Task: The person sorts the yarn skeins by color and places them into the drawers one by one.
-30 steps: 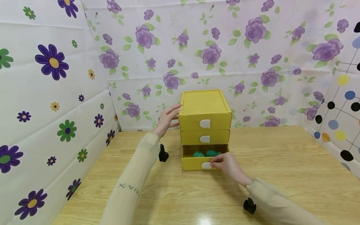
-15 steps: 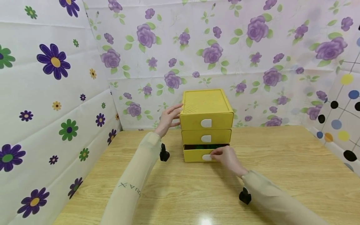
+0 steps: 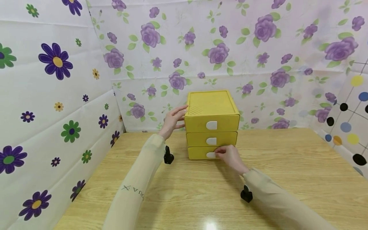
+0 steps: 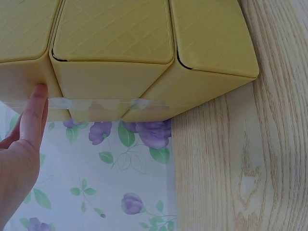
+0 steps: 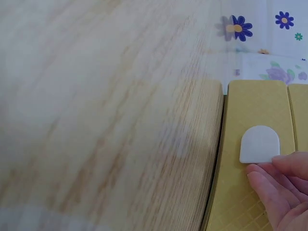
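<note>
A yellow three-drawer storage box [image 3: 212, 103] stands on the table with all its drawers closed. My left hand [image 3: 171, 121] rests against its left side near the top, fingers extended. In the left wrist view, a fingertip of that left hand [image 4: 26, 134] touches the box's side wall [image 4: 29, 79]. At the bottom drawer [image 3: 198, 153], my right hand [image 3: 230, 157] pinches the edge of the white pull tab [image 3: 210, 155]. The right wrist view has the thumb and fingers of the right hand [image 5: 284, 187] at the edge of that tab [image 5: 260, 144]. The drawer's contents are hidden.
The wooden table [image 3: 178, 195] extends in front of and to both sides of the box. A purple-flowered sheet [image 3: 178, 51] hangs behind, with another patterned sheet [image 3: 63, 99] on the left. Clear tape [image 4: 101, 104] crosses the box's side.
The bottom drawer has slid from open to closed, hiding the green balls inside it. My right hand has moved forward with its tab; the left hand has stayed at the box's side.
</note>
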Demonstrator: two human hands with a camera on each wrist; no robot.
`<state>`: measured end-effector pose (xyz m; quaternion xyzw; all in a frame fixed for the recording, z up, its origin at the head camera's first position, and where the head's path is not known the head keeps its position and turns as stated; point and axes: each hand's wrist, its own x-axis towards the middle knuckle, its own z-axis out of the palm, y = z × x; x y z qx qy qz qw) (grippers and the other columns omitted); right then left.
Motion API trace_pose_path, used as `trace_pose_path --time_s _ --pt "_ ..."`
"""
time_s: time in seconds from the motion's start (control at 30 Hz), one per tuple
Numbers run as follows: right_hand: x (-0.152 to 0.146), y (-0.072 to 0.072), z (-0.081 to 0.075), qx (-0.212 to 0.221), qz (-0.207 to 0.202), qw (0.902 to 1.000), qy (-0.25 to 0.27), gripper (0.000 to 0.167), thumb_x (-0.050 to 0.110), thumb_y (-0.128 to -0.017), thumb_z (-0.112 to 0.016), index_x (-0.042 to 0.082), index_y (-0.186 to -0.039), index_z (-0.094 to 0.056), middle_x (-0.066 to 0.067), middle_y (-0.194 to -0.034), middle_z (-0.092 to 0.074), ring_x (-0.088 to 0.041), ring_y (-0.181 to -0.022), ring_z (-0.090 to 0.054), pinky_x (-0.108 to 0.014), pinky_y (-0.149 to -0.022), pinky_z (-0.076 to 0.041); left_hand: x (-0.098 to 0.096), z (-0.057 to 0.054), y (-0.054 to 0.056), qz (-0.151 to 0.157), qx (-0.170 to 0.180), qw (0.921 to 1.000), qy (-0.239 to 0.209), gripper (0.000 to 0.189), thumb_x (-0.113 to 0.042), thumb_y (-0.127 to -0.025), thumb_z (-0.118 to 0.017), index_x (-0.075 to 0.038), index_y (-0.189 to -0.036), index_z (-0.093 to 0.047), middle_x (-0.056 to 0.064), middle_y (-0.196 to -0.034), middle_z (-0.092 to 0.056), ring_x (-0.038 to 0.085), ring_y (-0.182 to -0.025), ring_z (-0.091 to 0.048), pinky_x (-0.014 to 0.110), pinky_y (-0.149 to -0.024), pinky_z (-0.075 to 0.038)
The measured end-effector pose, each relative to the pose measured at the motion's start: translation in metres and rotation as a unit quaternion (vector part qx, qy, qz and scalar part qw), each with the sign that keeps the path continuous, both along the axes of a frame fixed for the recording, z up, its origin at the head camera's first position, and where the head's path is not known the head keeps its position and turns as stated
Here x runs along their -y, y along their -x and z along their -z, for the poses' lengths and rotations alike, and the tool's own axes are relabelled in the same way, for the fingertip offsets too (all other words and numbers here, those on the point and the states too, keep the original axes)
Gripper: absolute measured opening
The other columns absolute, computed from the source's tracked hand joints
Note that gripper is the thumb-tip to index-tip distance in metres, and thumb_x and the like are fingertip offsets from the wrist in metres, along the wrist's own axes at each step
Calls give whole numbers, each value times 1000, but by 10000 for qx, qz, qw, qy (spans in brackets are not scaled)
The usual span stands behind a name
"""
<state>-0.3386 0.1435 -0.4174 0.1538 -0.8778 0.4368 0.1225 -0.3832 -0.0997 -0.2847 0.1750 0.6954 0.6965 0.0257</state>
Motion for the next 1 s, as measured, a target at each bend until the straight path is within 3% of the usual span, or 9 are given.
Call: trace_pose_path --time_s 0.23,0.4,0.67,0.8,1.0 --pt "-2 1 0 81 57 9999 -129 7 2 -79 -69 1 -85 -72 -7 -82 -66 -15 -68 -56 -29 -57 -45 -1 0 0 -34 -12 10000 12 42 -22 -94 -51 -10 -134 -46 5 -132 -43 32 -104 -49 43 -82 -45" --pt "-3 -1 -1 63 -130 9998 -132 11 0 -79 -68 -2 -89 -71 -9 -82 -67 -19 -73 -61 -29 -60 -49 0 2 4 19 -27 10000 0 42 -23 -94 -51 -11 -134 -46 5 -134 -41 33 -106 -48 43 -82 -45" --pt "-11 -10 -1 159 -561 9982 129 23 1 -81 -67 -8 -102 -65 -16 -92 -65 -26 -84 -62 -32 -69 -51 3 17 20 -96 -74 9999 45 46 -31 -92 -54 -22 -136 -44 6 -129 -43 28 -102 -50 40 -80 -47" --pt "-20 -20 -5 199 -533 9982 192 29 9 -81 -69 -6 -105 -65 -16 -97 -64 -26 -86 -61 -33 -71 -50 7 23 21 -117 -82 9999 55 52 -31 -93 -53 -28 -141 -34 13 -123 -44 28 -104 -50 40 -81 -47" --pt "-43 -28 -10 240 -627 9977 8 43 25 -81 -69 -2 -113 -62 -17 -112 -59 -29 -97 -57 -39 -78 -47 24 35 19 -165 -15 9986 509 55 -33 -94 -50 -26 -144 -27 14 -128 -38 31 -111 -45 43 -83 -45"
